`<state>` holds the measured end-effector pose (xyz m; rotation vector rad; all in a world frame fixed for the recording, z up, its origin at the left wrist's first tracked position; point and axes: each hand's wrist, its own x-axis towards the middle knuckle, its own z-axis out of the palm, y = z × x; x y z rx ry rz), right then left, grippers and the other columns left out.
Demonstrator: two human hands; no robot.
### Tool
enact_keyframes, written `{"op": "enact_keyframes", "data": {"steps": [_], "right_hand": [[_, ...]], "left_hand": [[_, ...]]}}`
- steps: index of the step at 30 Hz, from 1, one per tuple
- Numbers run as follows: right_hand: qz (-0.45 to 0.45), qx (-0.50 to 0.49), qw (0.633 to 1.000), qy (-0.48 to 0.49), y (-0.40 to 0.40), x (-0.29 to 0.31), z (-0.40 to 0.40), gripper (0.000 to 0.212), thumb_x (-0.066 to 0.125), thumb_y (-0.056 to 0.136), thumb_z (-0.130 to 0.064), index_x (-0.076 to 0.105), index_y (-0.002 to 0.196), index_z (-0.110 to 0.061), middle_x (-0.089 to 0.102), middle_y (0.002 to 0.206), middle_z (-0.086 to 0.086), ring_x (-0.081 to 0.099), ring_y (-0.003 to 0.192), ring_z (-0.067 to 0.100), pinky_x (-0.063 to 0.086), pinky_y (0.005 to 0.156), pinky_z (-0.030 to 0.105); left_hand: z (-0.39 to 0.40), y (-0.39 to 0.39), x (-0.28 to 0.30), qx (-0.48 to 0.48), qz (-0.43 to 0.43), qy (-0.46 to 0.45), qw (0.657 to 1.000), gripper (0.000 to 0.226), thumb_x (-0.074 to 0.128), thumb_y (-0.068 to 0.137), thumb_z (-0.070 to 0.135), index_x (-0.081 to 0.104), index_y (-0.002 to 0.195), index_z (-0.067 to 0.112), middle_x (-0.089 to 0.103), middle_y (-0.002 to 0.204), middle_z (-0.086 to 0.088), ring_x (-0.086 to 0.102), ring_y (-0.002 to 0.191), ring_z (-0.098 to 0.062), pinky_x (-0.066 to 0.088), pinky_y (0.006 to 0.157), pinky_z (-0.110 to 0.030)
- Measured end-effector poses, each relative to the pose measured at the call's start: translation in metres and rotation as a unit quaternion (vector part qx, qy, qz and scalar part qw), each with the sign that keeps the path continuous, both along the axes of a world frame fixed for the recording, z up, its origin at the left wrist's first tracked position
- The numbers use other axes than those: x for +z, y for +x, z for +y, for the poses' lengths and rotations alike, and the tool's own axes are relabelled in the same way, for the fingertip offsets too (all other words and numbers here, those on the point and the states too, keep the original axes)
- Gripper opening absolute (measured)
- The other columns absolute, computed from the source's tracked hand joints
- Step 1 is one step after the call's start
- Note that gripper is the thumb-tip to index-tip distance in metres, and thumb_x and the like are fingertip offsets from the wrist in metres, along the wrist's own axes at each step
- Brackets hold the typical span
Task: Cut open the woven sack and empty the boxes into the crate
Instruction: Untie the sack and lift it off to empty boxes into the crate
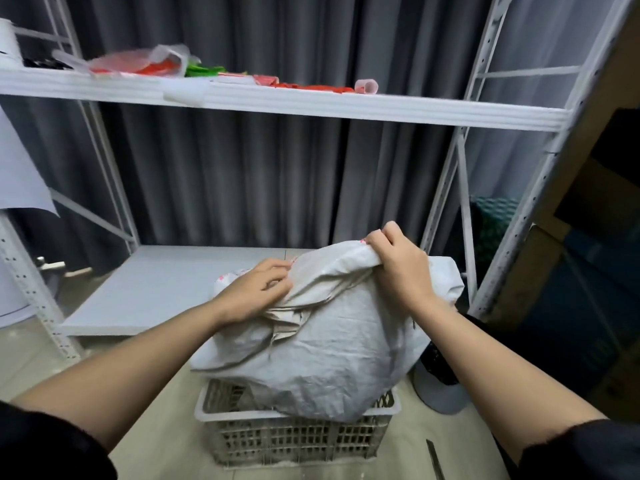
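Lifting the woven sack (322, 344) over the crate (242, 441), left hand (258, 289) and right hand (398, 263) each clench bunched fabric; raising evenly should spill boxes inside.

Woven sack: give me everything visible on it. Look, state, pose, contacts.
The woven sack is a pale grey-white, creased plastic-weave bag, bulging and slumped. It sits on top of the slotted plastic crate on the floor, overhanging the crate's rim. Its upper end is bunched into folds with small pink marks near the edge. The right hand grips the raised top fold; the left hand pinches the bunched fabric beside it. Whether it is cut, and its contents, can't be seen.
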<state>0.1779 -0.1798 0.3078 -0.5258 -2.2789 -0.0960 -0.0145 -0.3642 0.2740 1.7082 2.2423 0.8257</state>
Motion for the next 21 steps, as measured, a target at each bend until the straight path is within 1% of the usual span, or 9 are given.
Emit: {"op": "enact_keyframes", "data": {"steps": [1,2,4,7,10,13,16,18,21], "right_hand": [[0.002,0.008,1.0,0.001,0.0,-0.002,0.0,0.019,0.056,0.079,-0.011,0.056,0.098,-0.015,0.043,0.087,-0.001,0.045,0.07,0.016,0.033,0.05,0.026],[-0.001,0.016,1.0,0.005,0.001,-0.005,-0.002,0.021,0.059,0.079,-0.009,0.056,0.099,-0.015,0.045,0.087,0.0,0.049,0.07,0.018,0.038,0.048,0.028],[0.002,0.025,0.999,0.024,0.002,-0.012,-0.002,0.021,0.062,0.08,-0.007,0.055,0.097,-0.016,0.048,0.086,0.002,0.053,0.068,0.021,0.043,0.043,0.03],[-0.009,0.028,0.999,0.028,0.005,-0.022,-0.002,0.017,0.062,0.084,-0.011,0.052,0.097,-0.018,0.045,0.084,0.002,0.052,0.067,0.022,0.041,0.042,0.029],[-0.026,0.026,0.999,0.029,0.005,-0.03,-0.004,0.025,0.066,0.081,-0.013,0.048,0.095,-0.02,0.046,0.085,0.003,0.051,0.066,0.021,0.037,0.043,0.028],[-0.04,0.032,0.998,0.027,0.005,-0.038,-0.006,0.028,0.068,0.076,-0.015,0.046,0.093,-0.022,0.045,0.087,0.0,0.047,0.073,0.017,0.04,0.045,0.029],[-0.069,0.06,0.995,0.041,0.004,-0.047,-0.013,0.021,0.059,0.075,-0.015,0.049,0.092,-0.021,0.042,0.089,-0.002,0.047,0.079,0.017,0.041,0.045,0.029],[-0.095,0.095,0.99,0.033,0.005,-0.05,-0.017,0.02,0.048,0.073,-0.019,0.048,0.093,-0.021,0.044,0.091,-0.002,0.049,0.082,0.019,0.045,0.045,0.031],[-0.174,0.176,0.968,0.032,0.019,-0.05,-0.014,0.03,0.05,0.071,-0.028,0.054,0.099,-0.017,0.051,0.095,0.004,0.052,0.083,0.024,0.048,0.056,0.035]], "left_hand": [[0.005,0.0,-0.002,0.023,-0.043,-0.012,0.999,0.032,0.052,0.083,0.05,0.056,0.103,0.025,0.036,0.137,0.016,0.039,0.131,-0.005,0.032,0.108,-0.027],[0.009,-0.001,-0.004,0.039,-0.055,-0.033,0.997,0.043,0.061,0.082,0.044,0.05,0.119,0.025,0.033,0.139,0.016,0.035,0.135,-0.007,0.029,0.109,-0.025],[0.014,-0.006,-0.013,0.049,-0.07,-0.082,0.993,0.092,0.072,0.075,0.042,0.019,0.148,0.025,0.022,0.149,0.014,0.023,0.141,-0.008,0.022,0.113,-0.024],[0.024,-0.011,-0.03,0.006,-0.097,-0.151,0.984,0.119,0.074,0.059,0.055,0.0,0.15,0.036,0.012,0.158,0.012,0.014,0.146,-0.009,0.017,0.119,-0.031],[0.031,-0.009,-0.048,-0.022,-0.047,-0.218,0.975,0.122,0.073,0.052,0.067,-0.002,0.147,0.046,0.012,0.158,0.011,0.01,0.147,-0.014,0.017,0.119,-0.04],[0.033,-0.001,-0.053,0.0,0.037,-0.246,0.968,0.131,0.071,0.05,0.072,-0.006,0.15,0.036,0.007,0.159,0.005,0.004,0.147,-0.016,0.012,0.119,-0.042],[0.035,0.013,-0.057,0.05,0.186,-0.197,0.961,0.125,0.072,0.057,0.066,0.003,0.152,0.021,0.023,0.15,-0.005,0.018,0.142,-0.022,0.016,0.115,-0.039],[0.038,0.022,-0.063,0.08,0.25,-0.14,0.955,0.111,0.067,0.062,0.064,0.014,0.15,0.021,0.033,0.141,-0.005,0.029,0.134,-0.023,0.02,0.111,-0.037],[0.041,0.02,-0.075,0.125,0.237,-0.091,0.959,0.086,0.067,0.071,0.055,0.03,0.145,0.032,0.04,0.134,-0.001,0.04,0.127,-0.021,0.026,0.106,-0.037]]}}
